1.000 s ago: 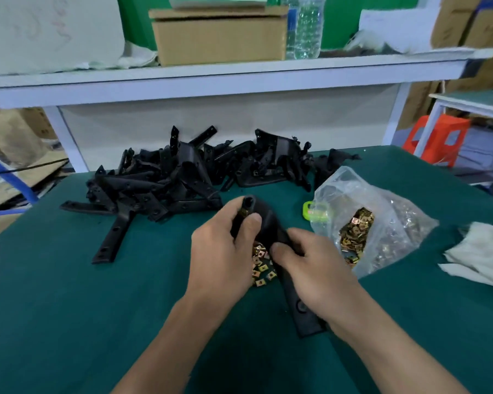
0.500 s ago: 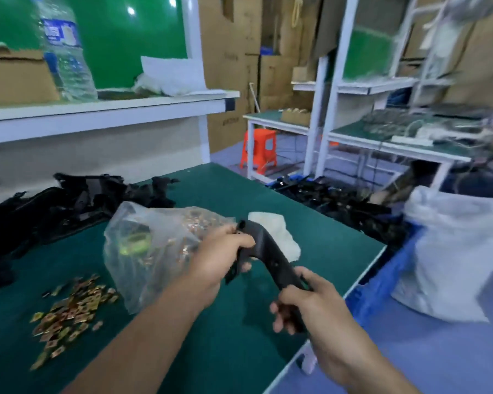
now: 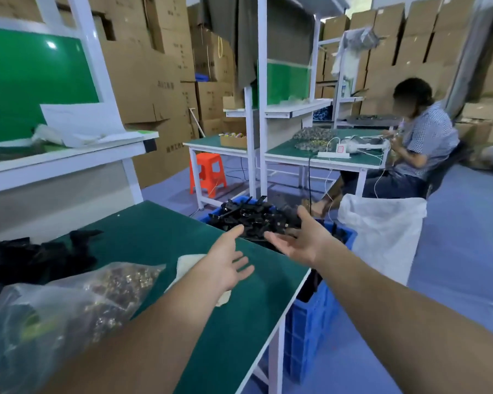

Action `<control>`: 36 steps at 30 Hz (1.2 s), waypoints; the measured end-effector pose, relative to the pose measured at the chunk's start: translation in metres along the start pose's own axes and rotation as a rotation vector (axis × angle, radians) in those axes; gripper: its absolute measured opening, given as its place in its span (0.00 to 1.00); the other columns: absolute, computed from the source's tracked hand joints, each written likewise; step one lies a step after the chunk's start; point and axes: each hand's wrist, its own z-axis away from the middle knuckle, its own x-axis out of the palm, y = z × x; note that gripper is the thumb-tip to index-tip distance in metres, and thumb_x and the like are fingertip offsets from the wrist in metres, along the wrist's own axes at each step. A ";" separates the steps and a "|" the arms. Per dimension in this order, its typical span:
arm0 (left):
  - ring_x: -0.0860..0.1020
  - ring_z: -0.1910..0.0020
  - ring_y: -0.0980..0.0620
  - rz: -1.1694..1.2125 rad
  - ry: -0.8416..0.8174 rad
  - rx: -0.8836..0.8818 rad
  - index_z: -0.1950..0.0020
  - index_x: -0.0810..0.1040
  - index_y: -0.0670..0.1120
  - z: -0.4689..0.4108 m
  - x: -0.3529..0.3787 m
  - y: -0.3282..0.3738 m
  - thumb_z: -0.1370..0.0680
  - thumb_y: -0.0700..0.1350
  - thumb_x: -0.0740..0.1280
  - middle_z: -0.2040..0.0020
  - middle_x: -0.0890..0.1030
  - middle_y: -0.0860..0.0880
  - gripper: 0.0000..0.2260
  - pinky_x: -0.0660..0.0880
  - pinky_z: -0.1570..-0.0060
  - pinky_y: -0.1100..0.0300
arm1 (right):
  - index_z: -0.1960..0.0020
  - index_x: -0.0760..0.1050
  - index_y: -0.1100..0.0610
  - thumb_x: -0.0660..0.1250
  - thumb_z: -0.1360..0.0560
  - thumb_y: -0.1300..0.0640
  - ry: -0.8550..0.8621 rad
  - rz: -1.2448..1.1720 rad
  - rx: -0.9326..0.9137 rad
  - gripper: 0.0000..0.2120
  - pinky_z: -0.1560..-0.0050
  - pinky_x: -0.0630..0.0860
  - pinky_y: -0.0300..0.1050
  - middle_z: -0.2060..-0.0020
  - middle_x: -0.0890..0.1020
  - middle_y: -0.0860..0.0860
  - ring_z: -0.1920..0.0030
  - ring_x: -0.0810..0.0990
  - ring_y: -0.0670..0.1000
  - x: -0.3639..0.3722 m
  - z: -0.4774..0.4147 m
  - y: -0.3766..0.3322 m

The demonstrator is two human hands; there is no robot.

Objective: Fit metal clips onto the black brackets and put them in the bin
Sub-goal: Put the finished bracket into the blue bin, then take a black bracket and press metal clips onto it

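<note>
A blue bin (image 3: pixel 310 334) stands on the floor at the right end of my green table (image 3: pixel 239 314), heaped with black brackets (image 3: pixel 251 217). My left hand (image 3: pixel 228 260) is open, palm up, over the table's right edge. Just beyond that edge my right hand (image 3: pixel 302 240) is spread open above the bin, holding nothing. A clear plastic bag of brass metal clips (image 3: pixel 69 308) lies at the lower left. More black brackets (image 3: pixel 37 260) are piled on the table at the left.
A white cloth (image 3: pixel 188 265) lies under my left forearm. A white sack (image 3: pixel 382 237) stands right of the bin. Beyond are an orange stool (image 3: pixel 208 172), other green tables, stacked cardboard boxes and a seated person (image 3: pixel 421 143) working.
My view swung right from the table to the bin. The bracket held in both hands half a second ago is gone from them, and both hands are now open above the bin.
</note>
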 end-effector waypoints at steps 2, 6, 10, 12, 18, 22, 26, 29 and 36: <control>0.77 0.37 0.44 -0.121 -0.018 0.030 0.33 0.74 0.43 0.002 -0.008 0.011 0.21 0.49 0.73 0.33 0.76 0.41 0.20 0.78 0.45 0.47 | 0.31 0.66 0.67 0.67 0.19 0.43 -0.050 0.288 0.095 0.30 0.68 0.84 0.50 0.39 0.77 0.69 0.52 0.86 0.65 0.011 -0.017 0.006; 0.82 0.50 0.56 -0.377 0.081 0.324 0.46 0.85 0.50 0.004 -0.045 0.015 0.24 0.40 0.71 0.50 0.84 0.51 0.09 0.79 0.52 0.60 | 0.38 0.74 0.65 0.66 0.18 0.52 -0.137 0.626 0.052 0.16 0.70 0.79 0.41 0.59 0.82 0.63 0.68 0.82 0.55 0.034 -0.030 0.060; 0.81 0.58 0.65 -0.631 0.319 0.671 0.52 0.83 0.58 0.019 -0.067 0.000 0.28 0.36 0.65 0.54 0.84 0.59 0.16 0.74 0.60 0.73 | 0.59 0.86 0.56 0.59 0.20 0.60 -0.242 0.566 0.000 0.18 0.60 0.79 0.42 0.61 0.85 0.54 0.62 0.83 0.52 0.076 -0.025 0.115; 0.81 0.51 0.61 -0.670 0.407 0.748 0.51 0.83 0.57 0.025 -0.079 0.000 0.28 0.35 0.63 0.52 0.84 0.59 0.19 0.76 0.50 0.65 | 0.60 0.85 0.56 0.56 0.20 0.62 -0.256 0.472 0.008 0.20 0.56 0.80 0.43 0.58 0.87 0.53 0.58 0.85 0.52 0.102 -0.017 0.137; 0.79 0.48 0.54 -0.834 0.600 0.939 0.50 0.85 0.56 0.061 -0.146 0.036 0.26 0.35 0.64 0.49 0.83 0.56 0.18 0.73 0.45 0.61 | 0.47 0.83 0.59 0.56 0.19 0.61 -0.360 0.423 -0.007 0.16 0.38 0.79 0.55 0.46 0.86 0.58 0.44 0.85 0.58 0.175 0.007 0.189; 0.81 0.50 0.54 -0.901 0.694 0.937 0.49 0.86 0.54 0.099 -0.219 0.064 0.27 0.35 0.64 0.53 0.85 0.56 0.17 0.78 0.44 0.56 | 0.57 0.84 0.58 0.59 0.23 0.65 -0.469 0.588 -0.061 0.15 0.58 0.80 0.47 0.59 0.87 0.55 0.57 0.85 0.54 0.238 0.028 0.232; 0.81 0.54 0.57 -0.853 0.860 0.842 0.47 0.85 0.57 0.139 -0.310 0.057 0.25 0.35 0.65 0.56 0.84 0.60 0.19 0.78 0.53 0.64 | 0.58 0.84 0.62 0.62 0.28 0.70 -0.608 0.806 -0.039 0.12 0.68 0.78 0.41 0.65 0.85 0.55 0.68 0.82 0.52 0.291 0.042 0.301; 0.80 0.66 0.57 -0.803 1.008 0.721 0.40 0.84 0.56 0.164 -0.383 0.034 0.22 0.39 0.67 0.53 0.84 0.59 0.15 0.76 0.65 0.63 | 0.45 0.82 0.65 0.67 0.27 0.66 -0.683 0.963 -0.027 0.12 0.51 0.85 0.52 0.56 0.83 0.57 0.57 0.82 0.55 0.324 0.046 0.356; 0.71 0.82 0.57 -0.641 1.132 0.425 0.34 0.80 0.54 0.189 -0.490 -0.026 0.22 0.43 0.67 0.71 0.83 0.50 0.17 0.70 0.79 0.62 | 0.25 0.69 0.59 0.68 0.24 0.59 -0.709 1.513 -0.379 0.28 0.42 0.78 0.59 0.31 0.75 0.60 0.40 0.77 0.64 0.370 0.003 0.448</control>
